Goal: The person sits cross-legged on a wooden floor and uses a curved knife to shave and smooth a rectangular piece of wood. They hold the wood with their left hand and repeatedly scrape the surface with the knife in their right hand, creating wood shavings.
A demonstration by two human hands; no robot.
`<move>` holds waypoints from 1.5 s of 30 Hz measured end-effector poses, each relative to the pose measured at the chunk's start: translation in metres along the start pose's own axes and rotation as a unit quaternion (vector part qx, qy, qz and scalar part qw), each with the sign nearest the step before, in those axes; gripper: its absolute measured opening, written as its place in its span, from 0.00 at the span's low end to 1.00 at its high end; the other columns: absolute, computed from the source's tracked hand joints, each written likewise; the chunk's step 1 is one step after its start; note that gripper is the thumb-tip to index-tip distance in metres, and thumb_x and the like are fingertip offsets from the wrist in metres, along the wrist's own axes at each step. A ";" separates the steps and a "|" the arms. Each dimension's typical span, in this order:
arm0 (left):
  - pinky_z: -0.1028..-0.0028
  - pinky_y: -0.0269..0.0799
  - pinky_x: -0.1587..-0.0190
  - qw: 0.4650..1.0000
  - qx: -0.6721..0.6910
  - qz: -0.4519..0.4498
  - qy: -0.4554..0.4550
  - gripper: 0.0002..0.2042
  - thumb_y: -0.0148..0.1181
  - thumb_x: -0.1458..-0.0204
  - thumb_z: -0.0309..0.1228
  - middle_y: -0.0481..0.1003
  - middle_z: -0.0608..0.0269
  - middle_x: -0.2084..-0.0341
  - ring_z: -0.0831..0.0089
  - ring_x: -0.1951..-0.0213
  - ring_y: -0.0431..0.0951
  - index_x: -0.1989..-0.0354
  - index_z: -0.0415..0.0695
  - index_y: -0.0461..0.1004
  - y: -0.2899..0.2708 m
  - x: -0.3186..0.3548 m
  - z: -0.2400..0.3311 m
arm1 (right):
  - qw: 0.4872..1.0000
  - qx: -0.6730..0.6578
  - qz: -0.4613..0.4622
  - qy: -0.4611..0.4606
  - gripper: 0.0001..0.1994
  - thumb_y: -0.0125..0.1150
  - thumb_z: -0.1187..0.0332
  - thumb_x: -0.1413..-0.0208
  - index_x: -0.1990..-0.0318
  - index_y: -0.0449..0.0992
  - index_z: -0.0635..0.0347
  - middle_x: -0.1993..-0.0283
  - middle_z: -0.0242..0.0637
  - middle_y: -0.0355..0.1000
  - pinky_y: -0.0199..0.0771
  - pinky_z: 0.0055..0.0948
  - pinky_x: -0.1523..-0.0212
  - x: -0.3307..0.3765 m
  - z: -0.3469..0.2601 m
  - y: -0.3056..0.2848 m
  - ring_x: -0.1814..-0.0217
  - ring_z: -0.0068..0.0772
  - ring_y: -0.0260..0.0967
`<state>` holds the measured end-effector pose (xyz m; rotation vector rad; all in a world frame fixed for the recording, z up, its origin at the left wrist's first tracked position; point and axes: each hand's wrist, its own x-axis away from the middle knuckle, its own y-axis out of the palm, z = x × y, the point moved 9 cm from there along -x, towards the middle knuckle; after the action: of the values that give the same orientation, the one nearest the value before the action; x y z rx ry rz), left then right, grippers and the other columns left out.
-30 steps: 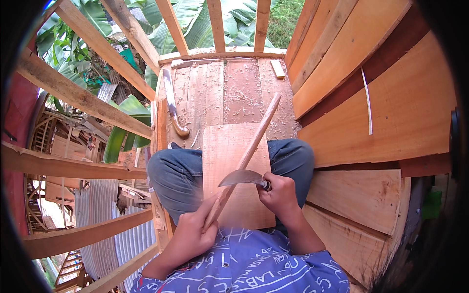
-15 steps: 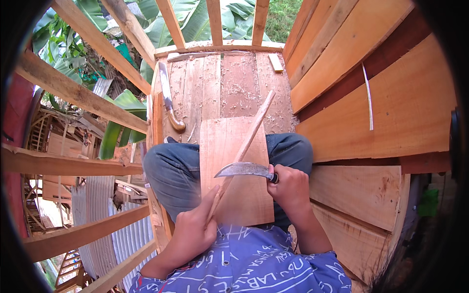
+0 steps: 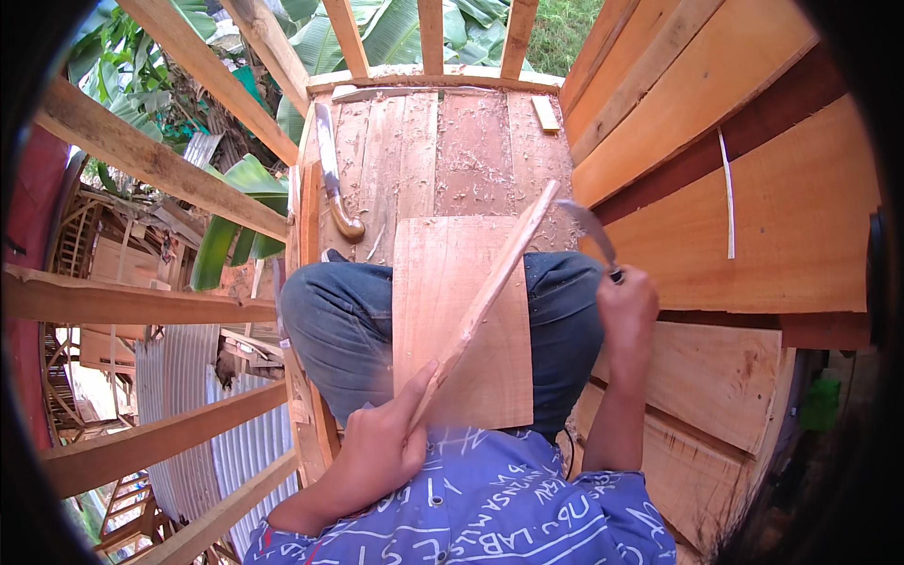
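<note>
My left hand (image 3: pixel 381 443) grips the near end of a long thin wooden stick (image 3: pixel 494 287) that lies slanted across a square wooden board (image 3: pixel 452 311) resting on my lap. The stick's far end points up to the right. My right hand (image 3: pixel 626 306) holds a curved-blade knife (image 3: pixel 591 229) lifted off to the right of the stick, blade pointing up and away, clear of the wood.
A second large knife with a wooden handle (image 3: pixel 331 174) lies on the shaving-strewn plank floor (image 3: pixel 471 141) ahead. A plank wall (image 3: pixel 753 188) rises on the right. Open timber framing (image 3: pixel 160 165) on the left drops to corrugated sheets (image 3: pixel 179 395) below.
My right hand has swung the knife from lying across the stick over the board out to the right and upward. The left hand kept its hold on the stick.
</note>
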<state>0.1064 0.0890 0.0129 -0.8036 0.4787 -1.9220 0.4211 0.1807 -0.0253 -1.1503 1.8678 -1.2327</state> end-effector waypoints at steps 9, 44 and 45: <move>0.53 0.70 0.72 1.000 0.016 0.022 -0.013 0.34 0.54 0.57 0.20 0.71 0.45 0.84 0.45 0.78 0.75 0.34 0.45 0.61 -0.005 -0.010 -0.005 | 0.971 -0.157 -0.139 -0.112 0.25 0.65 0.48 0.46 0.79 0.72 0.62 0.83 0.48 0.69 0.68 0.42 0.78 0.075 -0.063 0.023 0.79 0.52 0.71; 0.52 0.71 0.71 1.000 0.020 0.001 -0.006 0.35 0.53 0.57 0.19 0.72 0.42 0.82 0.44 0.77 0.76 0.34 0.44 0.60 0.001 -0.008 -0.005 | 0.970 -0.097 -0.101 -0.196 0.30 0.61 0.38 0.49 0.84 0.72 0.57 0.86 0.40 0.69 0.69 0.37 0.81 0.097 -0.072 0.036 0.83 0.43 0.71; 0.52 0.71 0.71 1.000 0.015 0.005 -0.003 0.35 0.53 0.57 0.20 0.72 0.42 0.82 0.44 0.77 0.76 0.34 0.44 0.60 0.003 -0.007 -0.006 | 0.973 -0.074 -0.092 -0.198 0.30 0.61 0.37 0.49 0.84 0.72 0.57 0.86 0.40 0.69 0.69 0.37 0.81 0.092 -0.068 0.037 0.83 0.43 0.71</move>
<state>0.1059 0.0937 0.0043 -0.7850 0.4481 -1.9130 0.3119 0.1316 -0.0366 -1.5514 1.5970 -0.8829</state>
